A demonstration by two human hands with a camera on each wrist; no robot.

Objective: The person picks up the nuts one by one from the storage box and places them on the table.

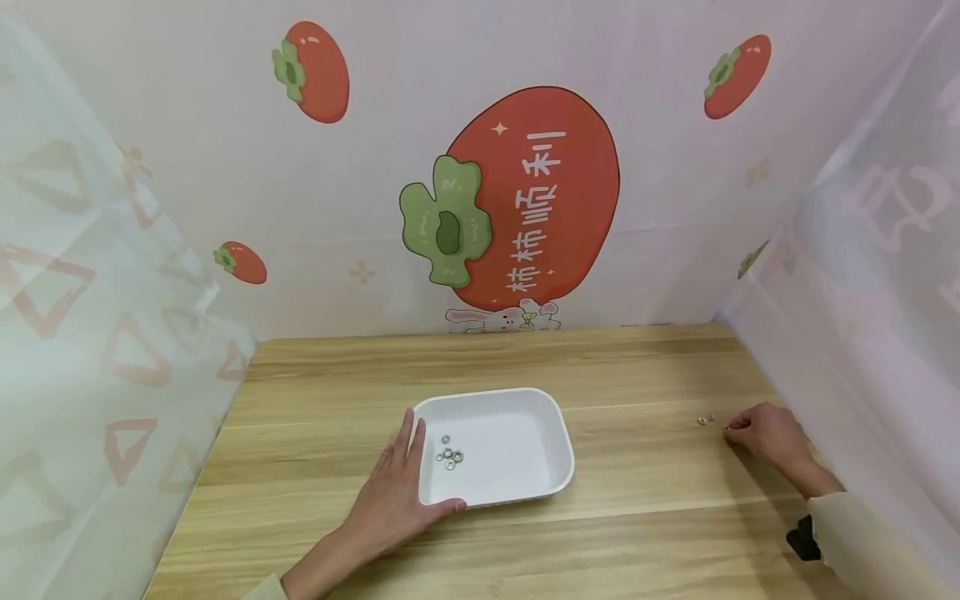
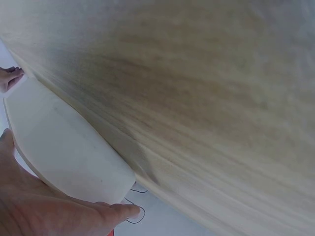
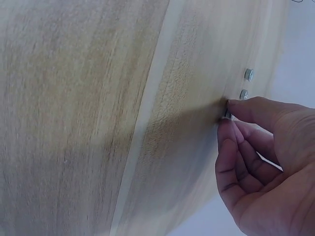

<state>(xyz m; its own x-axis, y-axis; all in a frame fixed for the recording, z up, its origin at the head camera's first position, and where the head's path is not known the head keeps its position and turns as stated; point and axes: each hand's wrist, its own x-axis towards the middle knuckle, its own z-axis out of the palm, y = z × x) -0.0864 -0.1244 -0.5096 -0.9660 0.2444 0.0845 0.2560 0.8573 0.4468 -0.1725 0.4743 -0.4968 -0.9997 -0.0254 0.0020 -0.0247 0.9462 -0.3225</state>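
A white rectangular tray (image 1: 517,450) stands on the wooden table, with several small metal nuts (image 1: 457,457) lying toward its left end. My left hand (image 1: 393,496) rests against the tray's near left corner, fingers straight along the left wall and thumb at the front rim. In the left wrist view the tray's outer side (image 2: 64,142) lies along that palm. Far to the right, my right hand (image 1: 772,437) pinches a small metal nut (image 3: 228,114) between thumb and index finger, close over the table; the fingertips mostly hide it. Two loose nuts (image 3: 249,74) lie just beyond those fingertips.
The wooden table (image 1: 637,500) runs back to a printed curtain (image 1: 360,200) with fruit pictures. More curtain (image 1: 862,275) hangs close along the right side, near my right hand. A black band (image 1: 804,538) is at the right sleeve.
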